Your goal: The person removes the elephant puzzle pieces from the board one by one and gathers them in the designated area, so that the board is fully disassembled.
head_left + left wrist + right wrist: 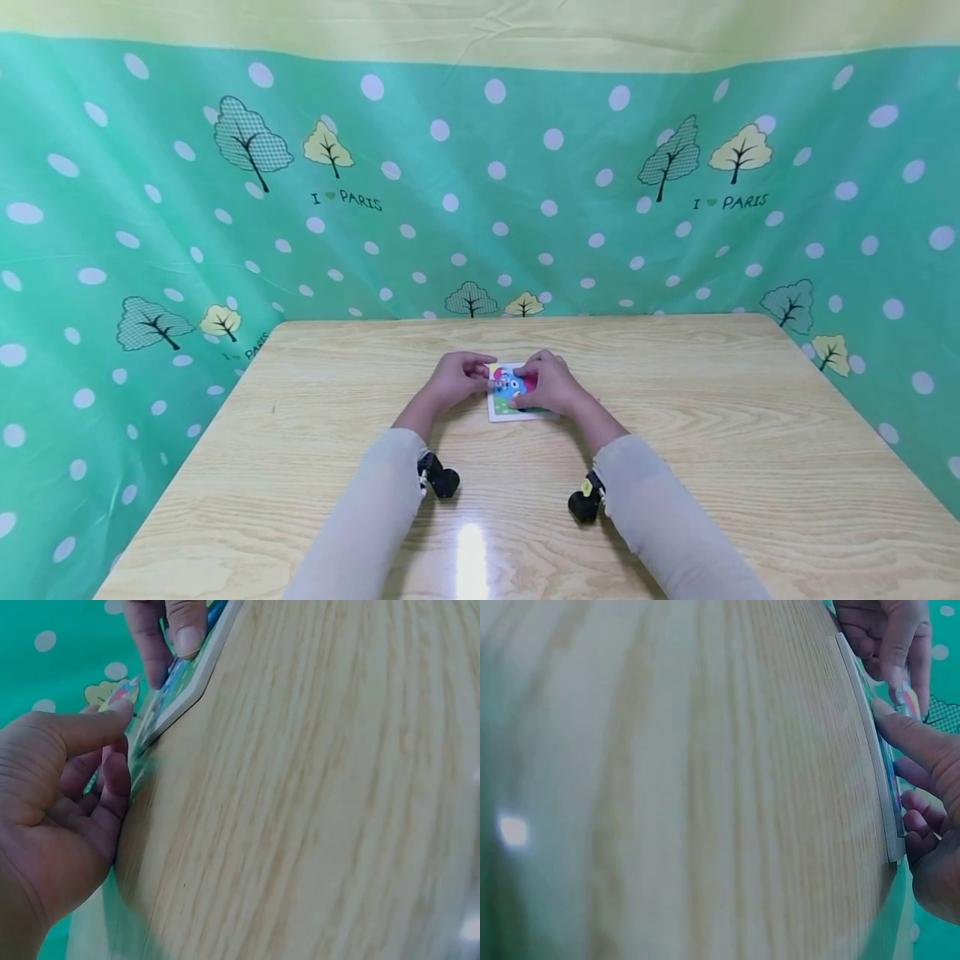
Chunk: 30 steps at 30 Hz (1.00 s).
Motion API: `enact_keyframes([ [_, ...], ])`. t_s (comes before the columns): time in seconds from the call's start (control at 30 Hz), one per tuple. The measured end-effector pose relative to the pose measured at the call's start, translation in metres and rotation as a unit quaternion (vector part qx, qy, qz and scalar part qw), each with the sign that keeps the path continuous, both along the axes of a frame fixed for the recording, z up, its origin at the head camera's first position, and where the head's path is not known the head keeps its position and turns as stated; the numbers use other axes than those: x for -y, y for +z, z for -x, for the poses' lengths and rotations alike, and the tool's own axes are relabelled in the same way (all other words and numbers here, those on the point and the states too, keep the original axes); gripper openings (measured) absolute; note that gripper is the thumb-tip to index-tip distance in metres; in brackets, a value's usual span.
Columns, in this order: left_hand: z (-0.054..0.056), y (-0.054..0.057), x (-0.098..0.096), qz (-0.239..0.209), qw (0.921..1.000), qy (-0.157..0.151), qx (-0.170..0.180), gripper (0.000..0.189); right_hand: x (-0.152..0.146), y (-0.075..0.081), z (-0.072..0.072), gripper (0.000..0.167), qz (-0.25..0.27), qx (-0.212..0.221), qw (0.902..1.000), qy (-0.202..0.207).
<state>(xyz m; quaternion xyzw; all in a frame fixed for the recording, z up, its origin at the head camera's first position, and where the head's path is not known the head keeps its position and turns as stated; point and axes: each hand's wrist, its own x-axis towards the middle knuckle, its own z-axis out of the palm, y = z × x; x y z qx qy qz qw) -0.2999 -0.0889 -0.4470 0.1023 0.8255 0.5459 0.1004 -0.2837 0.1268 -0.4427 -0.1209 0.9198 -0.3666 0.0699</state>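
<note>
A small square picture puzzle board [504, 418] with a pale border lies flat on the table, showing a bright blue, red and green cartoon picture. At its left edge, my left hand [456, 382] pinches a small, thin, colourful puzzle piece [127, 690] between thumb and fingertips. The piece stands tilted over the board in the right wrist view. My right hand [553, 386] rests over the right half of the board, its thumb [911, 733] extended along the near border and its fingers on the picture. That hand hides much of the picture.
The pale wood-grain table [360, 500] extends around the board. A green polka-dot curtain [525, 183] with printed trees hangs behind the far edge and down both sides. Black wrist cameras [442, 482] sit below each sleeve cuff. Light glares off the near tabletop.
</note>
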Motion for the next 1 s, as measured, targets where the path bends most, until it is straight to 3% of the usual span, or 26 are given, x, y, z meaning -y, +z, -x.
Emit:
enact_keyframes([
  [0.2,-0.007,0.005,0.006,-0.034,0.9992,0.007,0.021,0.043,0.001,0.0,0.0,0.061,0.0,-0.004,1.0,0.004],
  [0.47,-0.011,0.01,0.014,-0.041,0.9984,0.006,0.039,0.045,0.001,-0.002,0.0,0.059,-0.003,0.007,0.9999,-0.011],
  [1.0,0.0,0.022,0.048,0.011,0.9993,0.033,0.011,0.045,0.002,-0.003,-0.001,0.059,0.004,0.012,0.9998,-0.017],
])
